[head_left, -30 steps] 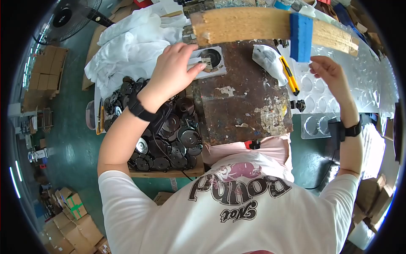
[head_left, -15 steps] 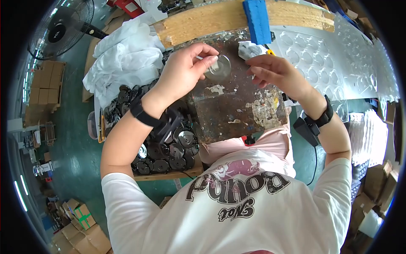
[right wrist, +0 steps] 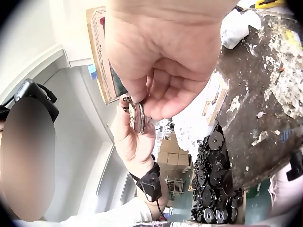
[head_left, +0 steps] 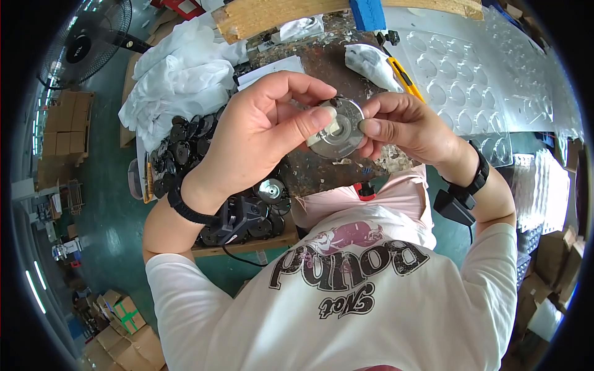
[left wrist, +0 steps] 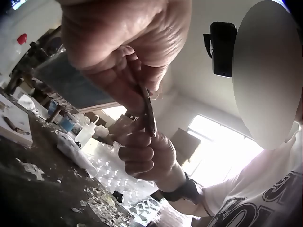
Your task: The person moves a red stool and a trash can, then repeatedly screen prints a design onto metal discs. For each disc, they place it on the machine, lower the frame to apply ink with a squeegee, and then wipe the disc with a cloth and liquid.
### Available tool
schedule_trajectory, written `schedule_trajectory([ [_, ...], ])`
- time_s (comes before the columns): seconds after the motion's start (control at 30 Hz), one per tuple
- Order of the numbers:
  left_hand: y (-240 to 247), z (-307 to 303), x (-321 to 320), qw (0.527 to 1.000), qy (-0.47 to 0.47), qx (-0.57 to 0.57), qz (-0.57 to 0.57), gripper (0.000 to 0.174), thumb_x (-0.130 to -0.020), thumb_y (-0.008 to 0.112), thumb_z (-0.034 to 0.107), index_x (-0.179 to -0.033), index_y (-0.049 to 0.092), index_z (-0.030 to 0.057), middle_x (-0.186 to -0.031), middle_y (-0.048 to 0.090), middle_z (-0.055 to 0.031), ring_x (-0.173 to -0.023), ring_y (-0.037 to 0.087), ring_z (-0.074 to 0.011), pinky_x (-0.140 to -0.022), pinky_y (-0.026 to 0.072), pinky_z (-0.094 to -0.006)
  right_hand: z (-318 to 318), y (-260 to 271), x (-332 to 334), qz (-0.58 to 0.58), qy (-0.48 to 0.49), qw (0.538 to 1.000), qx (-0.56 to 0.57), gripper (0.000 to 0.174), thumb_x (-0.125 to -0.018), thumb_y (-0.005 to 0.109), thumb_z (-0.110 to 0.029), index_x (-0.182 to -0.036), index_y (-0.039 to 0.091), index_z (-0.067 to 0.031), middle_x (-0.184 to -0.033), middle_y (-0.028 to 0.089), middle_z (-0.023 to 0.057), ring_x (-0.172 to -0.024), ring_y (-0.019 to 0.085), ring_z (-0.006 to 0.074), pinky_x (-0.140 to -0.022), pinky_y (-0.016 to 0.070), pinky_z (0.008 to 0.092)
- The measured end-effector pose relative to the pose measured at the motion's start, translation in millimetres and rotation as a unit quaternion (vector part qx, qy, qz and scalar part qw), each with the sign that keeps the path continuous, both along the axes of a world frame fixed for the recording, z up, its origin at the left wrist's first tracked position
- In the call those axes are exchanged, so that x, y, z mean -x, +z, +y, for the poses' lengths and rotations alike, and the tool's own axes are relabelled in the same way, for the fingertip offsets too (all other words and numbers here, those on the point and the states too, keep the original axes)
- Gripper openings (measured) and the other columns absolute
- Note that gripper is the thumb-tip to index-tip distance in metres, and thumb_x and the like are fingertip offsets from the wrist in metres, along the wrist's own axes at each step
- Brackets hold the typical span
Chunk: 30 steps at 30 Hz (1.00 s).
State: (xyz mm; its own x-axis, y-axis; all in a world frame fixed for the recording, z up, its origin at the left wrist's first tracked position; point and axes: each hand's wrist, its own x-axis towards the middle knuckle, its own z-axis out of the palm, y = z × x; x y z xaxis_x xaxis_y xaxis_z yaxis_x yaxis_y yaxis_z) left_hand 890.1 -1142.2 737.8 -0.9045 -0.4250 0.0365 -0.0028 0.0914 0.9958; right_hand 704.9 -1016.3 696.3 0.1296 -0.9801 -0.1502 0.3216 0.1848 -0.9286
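Observation:
A round, shiny disc (head_left: 341, 137) with a raised ring at its middle and a pale patch is held up above the worn brown board (head_left: 315, 176). The left hand (head_left: 263, 127) pinches its left side, thumb on the face. On the opposite edge, the right hand (head_left: 408, 127) grips the disc between thumb and fingers. Seen from the left wrist, the disc (left wrist: 149, 113) stands nearly edge-on between both hands. In the right wrist view its rim (right wrist: 137, 117) also shows edge-on, with layered edges.
Many dark round parts (head_left: 179, 145) fill a box at the left, below white cloth-like bags (head_left: 185, 74). A yellow cutter (head_left: 405, 79) and a white bundle (head_left: 371, 63) lie at the board's far right. Clear plastic trays (head_left: 451, 80) lie beyond, and a wooden strip (head_left: 284, 15) crosses the back.
The left hand has lifted the disc from the white tray area and brought it nearer the body. The right hand has come in from the right and now holds the disc's other edge.

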Motion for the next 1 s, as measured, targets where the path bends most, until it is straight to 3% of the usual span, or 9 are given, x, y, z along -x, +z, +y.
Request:
schedule_trajectory([
  [0.63,10.9,15.8,-2.8,0.999,-0.029,-0.043,0.004,0.025,-0.081,0.060,0.009,-0.104,0.051,0.0016,-0.094,0.055,-0.0025,-0.075,0.055,-0.0041,-0.059,0.0456,-0.0174,19.6,4.2,-1.3,-0.016,0.001,1.000,0.021,0.018,-0.084,0.055,-0.013,-0.096,0.055,0.0001,-0.079,0.062,0.0071,-0.069,0.062,0.0133,-0.058,0.0495,0.0220],
  [0.9,-4.8,15.3,2.0,0.998,-0.025,-0.054,-0.013,0.026,-0.081,0.060,0.010,-0.104,0.051,0.0025,-0.093,0.055,-0.0018,-0.074,0.055,-0.0038,-0.058,0.0453,-0.0171,63.3,-23.2,14.0,0.024,-0.025,0.991,-0.128,0.021,-0.085,0.055,-0.018,-0.097,0.054,-0.0003,-0.080,0.062,0.0067,-0.070,0.061,0.0122,-0.058,0.0487,0.0212],
  [1.0,-10.6,12.8,2.3,0.998,-0.021,-0.052,-0.007,0.025,-0.081,0.060,0.010,-0.104,0.052,0.0030,-0.093,0.055,-0.0015,-0.074,0.055,-0.0036,-0.058,0.0454,-0.0171,84.9,-54.1,14.4,0.118,0.057,0.968,-0.214,0.027,-0.084,0.056,-0.022,-0.099,0.053,0.0008,-0.080,0.061,0.0068,-0.071,0.060,0.0115,-0.058,0.0488,0.0218],
])
